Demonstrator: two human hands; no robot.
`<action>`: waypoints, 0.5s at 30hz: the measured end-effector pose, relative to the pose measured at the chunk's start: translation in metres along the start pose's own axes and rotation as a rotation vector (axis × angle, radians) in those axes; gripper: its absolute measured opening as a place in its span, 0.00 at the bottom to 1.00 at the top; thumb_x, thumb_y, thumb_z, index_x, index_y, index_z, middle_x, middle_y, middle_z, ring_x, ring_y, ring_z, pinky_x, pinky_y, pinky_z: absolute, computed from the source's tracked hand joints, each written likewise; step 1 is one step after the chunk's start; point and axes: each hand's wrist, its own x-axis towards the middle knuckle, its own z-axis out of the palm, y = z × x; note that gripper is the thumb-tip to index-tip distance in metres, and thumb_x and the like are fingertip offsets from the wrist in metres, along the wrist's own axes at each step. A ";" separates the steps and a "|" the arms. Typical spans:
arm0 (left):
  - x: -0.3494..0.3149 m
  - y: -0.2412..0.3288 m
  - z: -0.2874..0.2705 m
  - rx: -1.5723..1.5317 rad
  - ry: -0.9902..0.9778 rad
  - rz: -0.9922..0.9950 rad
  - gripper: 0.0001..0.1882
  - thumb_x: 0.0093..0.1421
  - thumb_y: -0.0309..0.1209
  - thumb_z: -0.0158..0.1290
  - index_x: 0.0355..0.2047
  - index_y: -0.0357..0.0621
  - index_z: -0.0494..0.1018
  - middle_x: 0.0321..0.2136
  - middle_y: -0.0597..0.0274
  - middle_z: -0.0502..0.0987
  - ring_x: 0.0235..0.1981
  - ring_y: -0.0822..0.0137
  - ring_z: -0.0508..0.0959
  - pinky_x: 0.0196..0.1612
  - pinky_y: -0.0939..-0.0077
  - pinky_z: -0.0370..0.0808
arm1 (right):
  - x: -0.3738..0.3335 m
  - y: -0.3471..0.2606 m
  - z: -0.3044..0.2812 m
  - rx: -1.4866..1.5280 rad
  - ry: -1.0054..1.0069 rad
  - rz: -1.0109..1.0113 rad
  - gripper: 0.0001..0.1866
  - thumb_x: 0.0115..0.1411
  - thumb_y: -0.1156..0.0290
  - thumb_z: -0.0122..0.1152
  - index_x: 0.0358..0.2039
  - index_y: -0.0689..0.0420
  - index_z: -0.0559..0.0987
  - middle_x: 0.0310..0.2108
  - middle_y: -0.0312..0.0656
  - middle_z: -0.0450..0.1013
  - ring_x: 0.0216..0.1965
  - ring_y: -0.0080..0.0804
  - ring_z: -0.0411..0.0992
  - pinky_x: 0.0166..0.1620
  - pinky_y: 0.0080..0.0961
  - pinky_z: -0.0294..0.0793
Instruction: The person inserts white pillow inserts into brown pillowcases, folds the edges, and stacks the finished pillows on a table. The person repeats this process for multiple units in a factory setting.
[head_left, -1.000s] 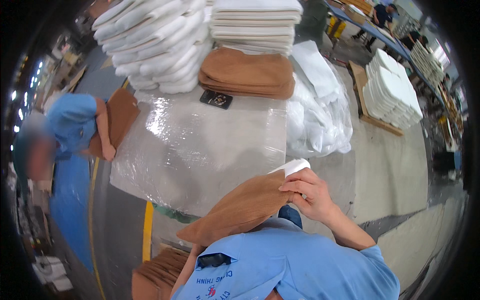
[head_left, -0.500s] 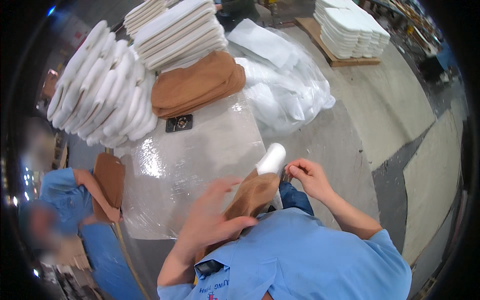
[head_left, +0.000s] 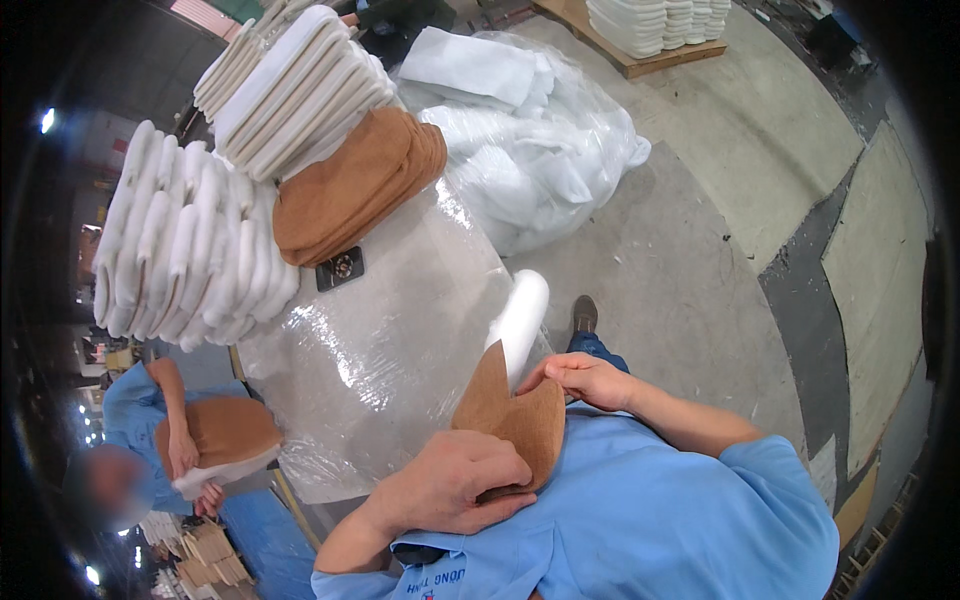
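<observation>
Against the front of my body, a brown fabric cushion cover sits partly around a white padded piece. The pad's rounded end sticks out of the cover's mouth, pointing away from me. My left hand has its fingers curled over the near part of the cover and grips the cloth. At the right rim of the mouth, my right hand pinches the fabric edge between thumb and fingers. Part of the pad is hidden inside the cover.
A plastic-wrapped table holds brown covers, a black device and white pads. Behind stands a clear bag of white padding. At left, a co-worker handles another brown cover. Pads stack on a pallet.
My left hand has come down and closed on the cover. The right hand has moved in and taken its edge, and the mouth shows wider. My view has shifted.
</observation>
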 end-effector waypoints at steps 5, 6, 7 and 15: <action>-0.001 -0.001 0.014 -0.120 0.045 0.044 0.12 0.59 0.30 0.70 0.33 0.47 0.75 0.22 0.63 0.73 0.23 0.56 0.76 0.26 0.62 0.68 | 0.013 -0.012 0.004 -0.078 -0.052 0.087 0.28 0.81 0.50 0.46 0.63 0.61 0.76 0.48 0.42 0.81 0.52 0.29 0.78 0.58 0.30 0.76; 0.001 -0.001 0.014 -0.118 0.036 0.052 0.12 0.59 0.30 0.70 0.33 0.47 0.75 0.22 0.63 0.73 0.23 0.56 0.76 0.26 0.62 0.68 | 0.019 -0.018 0.006 -0.119 -0.033 0.048 0.28 0.81 0.49 0.45 0.65 0.60 0.74 0.45 0.41 0.81 0.48 0.28 0.78 0.56 0.30 0.76; 0.001 0.001 0.014 -0.119 0.033 0.055 0.11 0.59 0.30 0.70 0.33 0.47 0.75 0.22 0.63 0.73 0.24 0.56 0.76 0.26 0.62 0.68 | 0.025 -0.028 0.010 -0.162 -0.020 0.016 0.29 0.81 0.49 0.44 0.67 0.59 0.73 0.41 0.40 0.81 0.44 0.27 0.79 0.53 0.29 0.77; -0.003 0.004 0.015 -0.078 0.079 0.037 0.11 0.60 0.29 0.69 0.33 0.46 0.75 0.22 0.62 0.73 0.24 0.54 0.76 0.27 0.61 0.68 | 0.049 -0.105 0.044 -0.577 0.113 0.203 0.29 0.81 0.51 0.42 0.71 0.59 0.68 0.29 0.41 0.78 0.29 0.27 0.78 0.37 0.25 0.80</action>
